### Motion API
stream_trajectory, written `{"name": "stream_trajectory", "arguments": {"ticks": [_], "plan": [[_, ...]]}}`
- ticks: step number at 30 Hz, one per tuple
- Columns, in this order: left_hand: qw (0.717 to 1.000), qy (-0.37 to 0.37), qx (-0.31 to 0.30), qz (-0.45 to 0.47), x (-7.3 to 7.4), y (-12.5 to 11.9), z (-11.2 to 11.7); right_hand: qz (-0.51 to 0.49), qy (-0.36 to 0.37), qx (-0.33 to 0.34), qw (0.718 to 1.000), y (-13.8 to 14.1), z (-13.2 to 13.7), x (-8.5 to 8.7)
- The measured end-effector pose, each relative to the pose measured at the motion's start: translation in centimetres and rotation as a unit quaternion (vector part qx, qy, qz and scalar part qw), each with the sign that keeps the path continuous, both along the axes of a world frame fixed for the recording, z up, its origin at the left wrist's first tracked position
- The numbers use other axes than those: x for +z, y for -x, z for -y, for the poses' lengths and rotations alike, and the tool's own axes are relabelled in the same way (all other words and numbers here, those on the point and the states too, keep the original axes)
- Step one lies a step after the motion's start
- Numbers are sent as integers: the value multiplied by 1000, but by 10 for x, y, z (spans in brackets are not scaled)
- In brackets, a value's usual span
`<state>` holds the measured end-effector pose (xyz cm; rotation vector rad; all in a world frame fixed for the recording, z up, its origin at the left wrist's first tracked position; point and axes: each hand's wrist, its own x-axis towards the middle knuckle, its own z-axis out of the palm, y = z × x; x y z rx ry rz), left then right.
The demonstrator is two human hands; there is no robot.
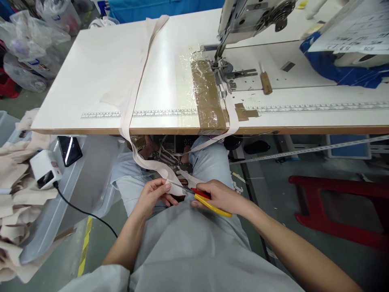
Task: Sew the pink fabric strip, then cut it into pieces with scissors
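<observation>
A long pale beige fabric strip [133, 101] runs across the white sewing table [100, 73], over its front edge and down to my lap. My left hand [153, 195] pinches the strip's end just above my lap. My right hand [220, 198] is closed on scissors [204, 198] with red and yellow handles, whose blades point left and meet the strip at my left fingertips. A second band of the same strip [233, 119] loops from under the table up to the sewing machine's presser foot [223, 77].
The sewing machine head [252, 16] stands at the back right, with brown tape [209, 99] and a printed ruler [164, 113] on the table. A grey bin [60, 202] with beige fabric pieces, a phone and a small white device sits at left. A red stool [340, 211] stands at right.
</observation>
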<state>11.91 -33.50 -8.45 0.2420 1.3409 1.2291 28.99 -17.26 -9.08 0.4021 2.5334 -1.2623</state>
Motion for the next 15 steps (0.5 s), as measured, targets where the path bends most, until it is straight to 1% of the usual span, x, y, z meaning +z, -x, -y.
{"name": "stream_trajectory", "arguments": {"ticks": [5,8,12,15], "plan": [[1000,0,0,3,-1,-1,0,4,-61,7,998,6,3,7],[1000,1,-6,9,-1,-1,1,2,-75,16,997,11,3,10],[1000,1,-10,18,-1,0,1,-1,-44,4,999,11,3,7],[1000,1,-18,5,-5,-5,0,-24,3,-48,999,10,8,1]]}}
